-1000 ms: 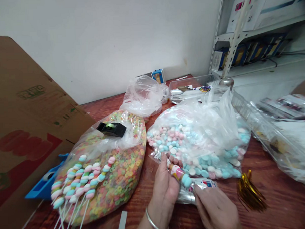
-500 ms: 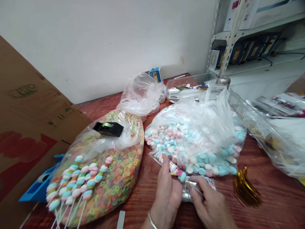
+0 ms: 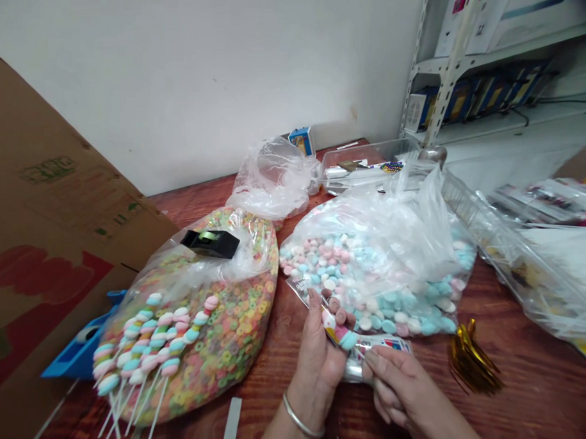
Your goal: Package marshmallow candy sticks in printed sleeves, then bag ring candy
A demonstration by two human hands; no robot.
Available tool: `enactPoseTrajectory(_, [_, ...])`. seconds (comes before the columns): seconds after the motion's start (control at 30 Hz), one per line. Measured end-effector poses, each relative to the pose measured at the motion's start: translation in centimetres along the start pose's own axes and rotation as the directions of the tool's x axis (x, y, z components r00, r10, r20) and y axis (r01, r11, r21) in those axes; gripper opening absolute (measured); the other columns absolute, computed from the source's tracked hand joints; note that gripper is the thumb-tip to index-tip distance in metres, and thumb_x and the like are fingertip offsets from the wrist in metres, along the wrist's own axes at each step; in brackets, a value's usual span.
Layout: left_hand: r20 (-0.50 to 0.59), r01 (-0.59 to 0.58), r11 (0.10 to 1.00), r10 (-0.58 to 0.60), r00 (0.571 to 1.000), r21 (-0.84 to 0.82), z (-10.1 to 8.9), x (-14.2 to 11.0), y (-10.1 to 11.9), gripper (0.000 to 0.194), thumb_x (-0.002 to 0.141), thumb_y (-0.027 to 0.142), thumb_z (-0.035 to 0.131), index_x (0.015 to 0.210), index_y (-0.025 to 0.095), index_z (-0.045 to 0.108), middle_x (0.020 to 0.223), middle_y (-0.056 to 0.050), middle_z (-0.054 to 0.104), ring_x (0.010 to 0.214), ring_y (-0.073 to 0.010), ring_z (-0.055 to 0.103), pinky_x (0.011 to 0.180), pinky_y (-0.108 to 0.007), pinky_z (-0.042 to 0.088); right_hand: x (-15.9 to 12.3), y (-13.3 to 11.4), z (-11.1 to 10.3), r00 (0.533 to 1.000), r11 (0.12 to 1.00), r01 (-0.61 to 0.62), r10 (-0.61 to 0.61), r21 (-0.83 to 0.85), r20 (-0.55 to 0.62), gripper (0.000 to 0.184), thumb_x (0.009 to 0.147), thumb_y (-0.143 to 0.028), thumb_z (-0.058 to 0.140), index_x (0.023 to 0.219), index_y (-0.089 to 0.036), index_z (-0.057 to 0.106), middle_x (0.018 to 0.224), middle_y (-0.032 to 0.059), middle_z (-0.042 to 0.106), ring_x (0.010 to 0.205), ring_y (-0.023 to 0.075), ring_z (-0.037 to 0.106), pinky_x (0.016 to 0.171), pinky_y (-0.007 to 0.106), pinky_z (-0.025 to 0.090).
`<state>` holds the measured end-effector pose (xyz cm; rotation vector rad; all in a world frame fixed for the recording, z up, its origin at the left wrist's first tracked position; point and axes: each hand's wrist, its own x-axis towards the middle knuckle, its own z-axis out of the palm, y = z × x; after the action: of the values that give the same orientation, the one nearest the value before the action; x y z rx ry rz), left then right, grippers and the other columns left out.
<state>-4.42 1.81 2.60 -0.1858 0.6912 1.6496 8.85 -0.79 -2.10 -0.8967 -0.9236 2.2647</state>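
Observation:
My left hand (image 3: 321,353) is closed around a small clear plastic bag (image 3: 299,288), whose corner sticks out past the thumb. A short marshmallow skewer (image 3: 344,336) in pink, blue and white lies across those fingers, partly inside the bag. My right hand (image 3: 399,385) pinches the skewer's lower end with thumb and forefinger; the stick is mostly hidden there. Beneath both hands lies a stack of printed clear bags (image 3: 386,344) on the wooden table. Several finished-looking marshmallow skewers (image 3: 157,339) rest on a big bag of ring cereal (image 3: 248,311) to the left.
A large bag of pastel marshmallows (image 3: 387,306) lies just beyond my hands. Gold twist ties (image 3: 471,360) are at right. A black tape dispenser (image 3: 211,243) sits on the cereal bag. Clear bins (image 3: 506,263), a cardboard box (image 3: 46,189) and a blue tray (image 3: 81,348) flank the table.
My right hand has shifted slightly, its fingers now pinched closer together at the skewer's end. The skewer tilts more along my left fingers. The view has moved a little.

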Motion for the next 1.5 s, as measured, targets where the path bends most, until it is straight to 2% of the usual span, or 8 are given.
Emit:
enactPoseTrajectory(0.27, [-0.085,0.003,0.981,0.014,0.996,0.192,-0.2,-0.7,-2.8,0.029,0.082,0.040,0.071,0.087,0.017,0.054,0.062,0.004,0.053,0.054,-0.0082,0.053,0.055,-0.018,0.046,1.3,-0.1,0.5,0.977,0.962,0.168,-0.192,-0.216,-0.097,0.048,0.086,-0.066,0.055,0.079,-0.018,0.058,0.048,-0.0100,0.035,0.040,0.0071,0.028,0.040,0.020,0.026])
enactPoseTrajectory(0.5, [-0.029,-0.075,0.953,0.087,0.996,0.292,-0.9,-0.9,-3.1,0.029,0.080,0.037,0.073,0.094,0.015,0.060,0.066,0.002,0.058,0.063,-0.0119,0.058,0.069,-0.025,0.050,0.4,-0.2,-0.6,0.876,0.623,0.344,-0.482,-0.702,0.002,0.030,0.097,-0.041,0.045,0.083,-0.021,0.063,0.078,0.0037,0.067,0.072,0.0188,0.060,0.067,0.027,0.049])
enactPoseTrajectory(0.67, [-0.056,-0.050,0.926,0.076,0.995,0.374,-1.3,-1.9,-5.1,0.031,0.082,0.045,0.068,0.090,0.015,0.067,0.077,-0.004,0.067,0.076,-0.0153,0.063,0.078,-0.027,0.048,1.6,0.6,-0.5,0.886,0.778,0.315,-0.447,-0.544,-0.126,0.035,0.093,-0.050,0.050,0.105,-0.021,0.066,0.104,0.0100,0.070,0.100,0.0253,0.064,0.088,0.035,0.051])
enactPoseTrajectory(0.8, [-0.040,-0.059,0.844,0.095,0.995,0.533,-1.9,-2.1,-5.3,0.040,0.084,0.048,0.065,0.100,0.013,0.073,0.088,-0.008,0.071,0.091,-0.0204,0.065,0.091,-0.030,0.046,1.7,0.7,-0.2,0.951,0.958,0.209,-0.246,-0.198,-0.187,0.033,0.092,-0.054,0.052,0.106,-0.025,0.059,0.091,0.0034,0.067,0.074,0.0181,0.063,0.066,0.028,0.053])
enactPoseTrajectory(1.0, [0.093,-0.008,0.897,-0.037,0.995,0.443,-2.0,-2.6,-4.3,0.037,0.081,0.041,0.070,0.108,0.017,0.072,0.115,-0.012,0.070,0.104,-0.0252,0.064,0.095,-0.035,0.046,1.6,0.5,0.3,0.954,0.964,0.230,-0.196,0.136,-0.227,0.037,0.083,-0.056,0.067,0.079,-0.022,0.053,0.052,-0.0118,0.030,0.042,0.0053,0.024,0.041,0.015,0.022])
enactPoseTrajectory(1.13, [0.056,-0.072,0.866,0.051,0.997,0.495,-1.9,-2.5,-4.1,0.030,0.077,0.033,0.075,0.100,0.014,0.074,0.099,-0.012,0.074,0.099,-0.0253,0.066,0.092,-0.036,0.048,1.4,0.4,0.3,0.946,0.969,0.245,-0.233,0.025,-0.224,0.036,0.087,-0.057,0.060,0.083,-0.022,0.054,0.055,-0.0102,0.034,0.044,0.0071,0.029,0.042,0.017,0.028])
enactPoseTrajectory(1.3, [0.055,-0.106,0.814,0.091,0.994,0.571,-2.5,-2.2,-4.3,0.028,0.077,0.032,0.075,0.099,0.015,0.075,0.097,-0.011,0.074,0.100,-0.0251,0.065,0.093,-0.036,0.048,1.1,0.2,-0.5,0.817,0.838,0.361,-0.496,-0.411,-0.295,0.031,0.088,-0.053,0.059,0.094,-0.022,0.060,0.083,0.0012,0.059,0.083,0.0188,0.055,0.078,0.028,0.047])
enactPoseTrajectory(1.5, [0.181,-0.049,0.870,-0.047,0.982,0.491,-2.1,-3.1,-4.2,0.029,0.081,0.036,0.071,0.100,0.015,0.076,0.092,-0.011,0.073,0.094,-0.0230,0.065,0.093,-0.034,0.047,0.5,-0.5,-0.7,0.985,0.953,0.156,-0.133,0.261,-0.105,0.032,0.088,-0.050,0.064,0.080,-0.022,0.049,0.056,-0.0125,0.023,0.043,0.0054,0.011,0.039,0.017,0.018])
